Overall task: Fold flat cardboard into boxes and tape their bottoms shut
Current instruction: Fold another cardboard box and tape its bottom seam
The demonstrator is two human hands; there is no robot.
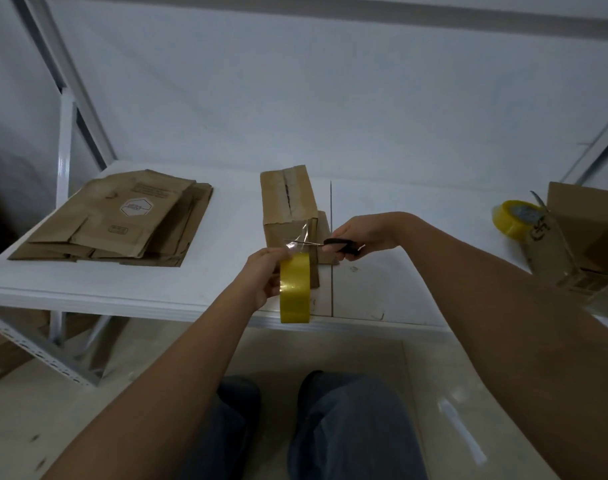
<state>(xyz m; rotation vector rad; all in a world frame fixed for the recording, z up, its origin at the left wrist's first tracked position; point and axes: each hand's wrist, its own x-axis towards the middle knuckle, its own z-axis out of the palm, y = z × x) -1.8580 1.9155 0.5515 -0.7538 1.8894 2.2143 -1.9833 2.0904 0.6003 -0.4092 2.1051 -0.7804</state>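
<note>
Box (288, 209) standing mid-table (157, 285), taped seam up. Left hand (261, 278) gripping yellow tape roll (294, 289); right hand (361, 233) squeezing scissors (325, 243), snipping tape strip. Flat cardboard stack (122, 223) lying left, print unreadable. Second roll (515, 216) sitting right.

Glossy yellow plastic tape roll (294, 288), matt brown cardboard box (288, 209), smooth white table (157, 289).

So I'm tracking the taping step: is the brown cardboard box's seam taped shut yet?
Taped, not yet cut: clear tape runs from the brown cardboard box to the yellow tape roll.
</note>
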